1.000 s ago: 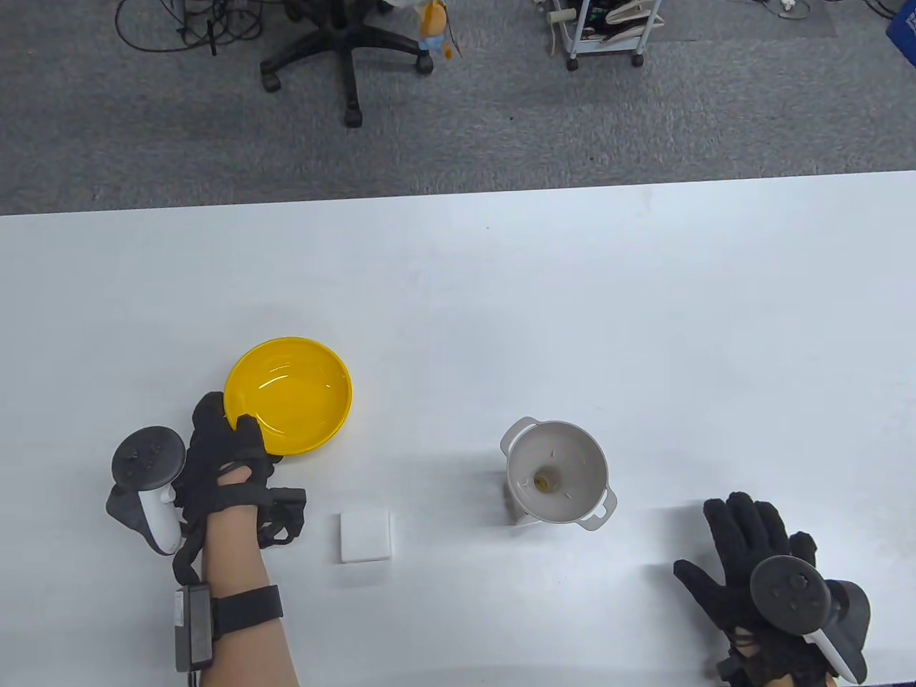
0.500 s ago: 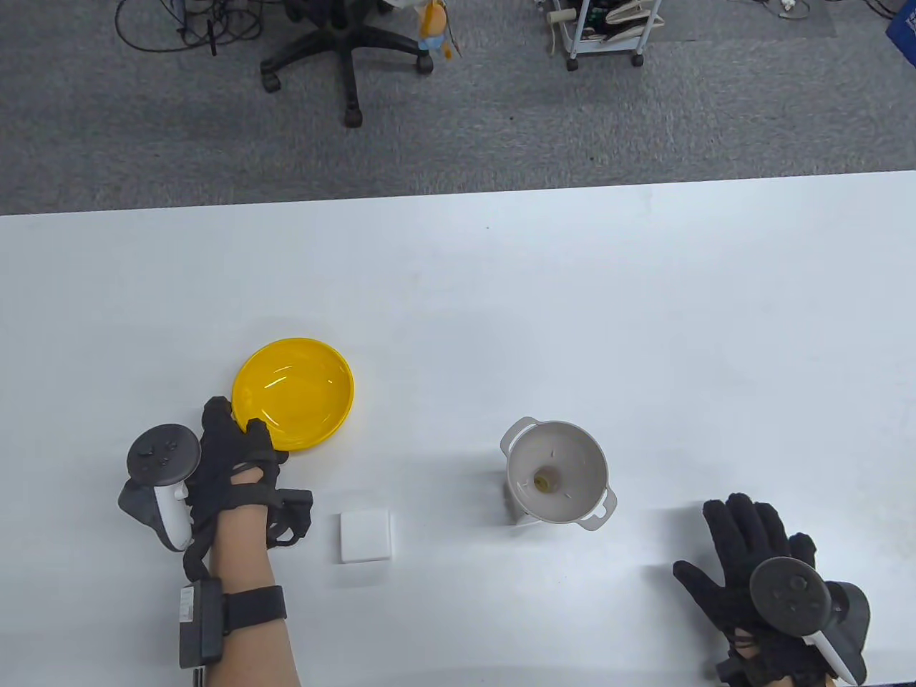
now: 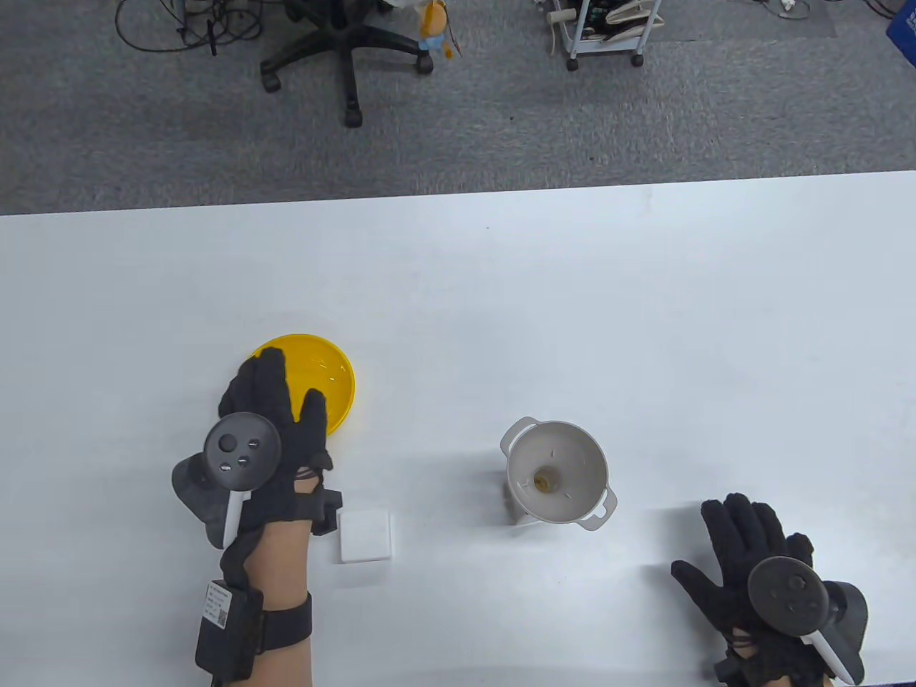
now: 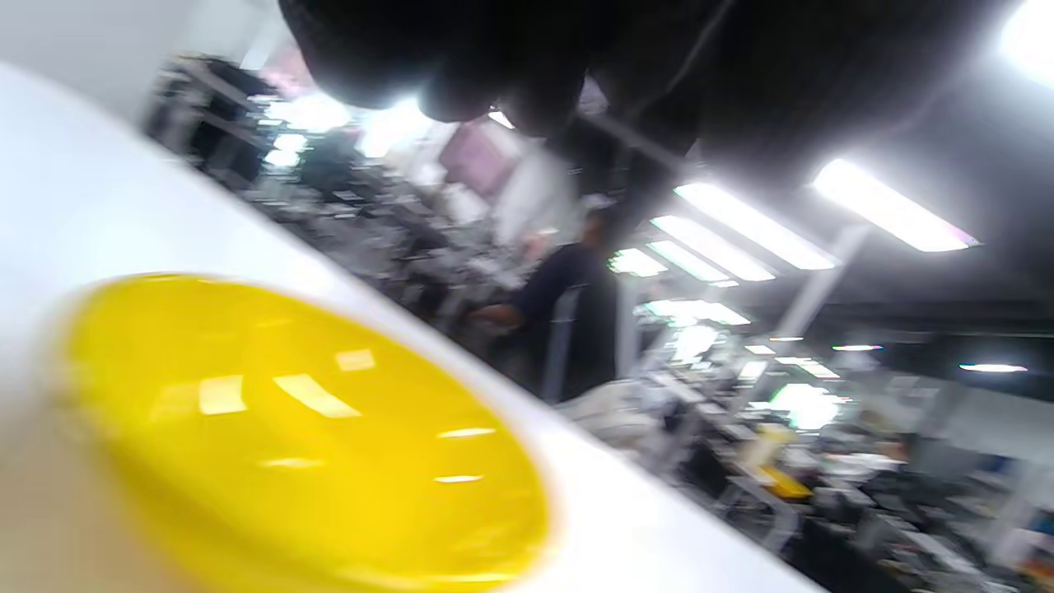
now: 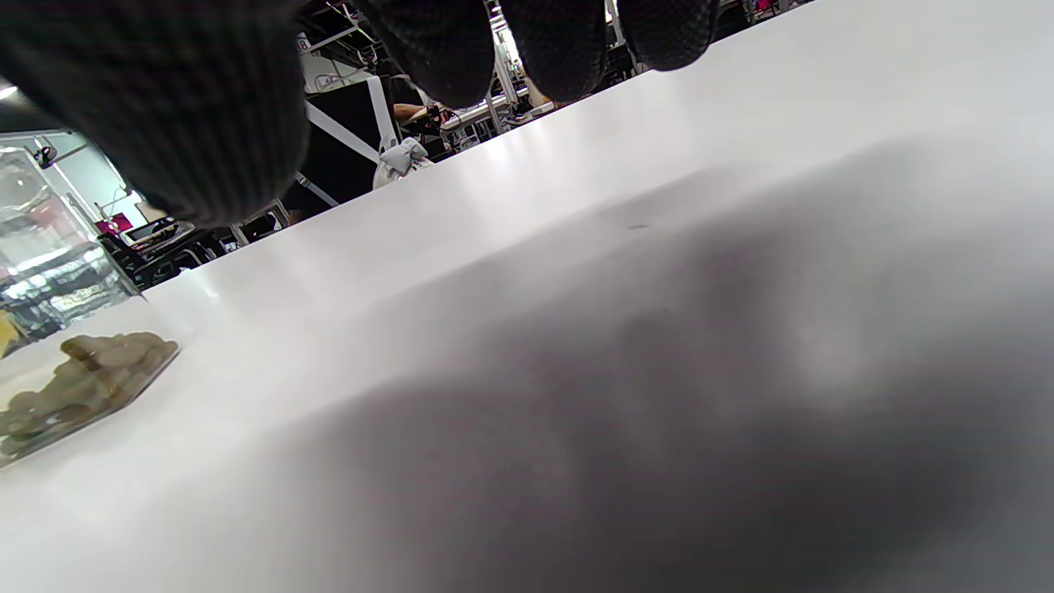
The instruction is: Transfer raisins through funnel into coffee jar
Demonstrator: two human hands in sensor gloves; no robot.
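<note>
Table view: the left hand (image 3: 275,436) has let go of the yellow bowl's (image 3: 333,379) rim and now lies flat over its near side, fingers spread. The bowl sits empty near the table's front-left. Raisins (image 5: 74,375) lie in the jar (image 5: 49,272) beneath the funnel (image 3: 557,472), so pouring looks finished. The right hand (image 3: 751,572) rests spread at the front-right edge.

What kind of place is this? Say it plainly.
Probably an office or lab workroom: a white table on grey carpet, a rolling office chair and a wheeled cart behind it, with long ceiling lights over crowded workbenches.
</note>
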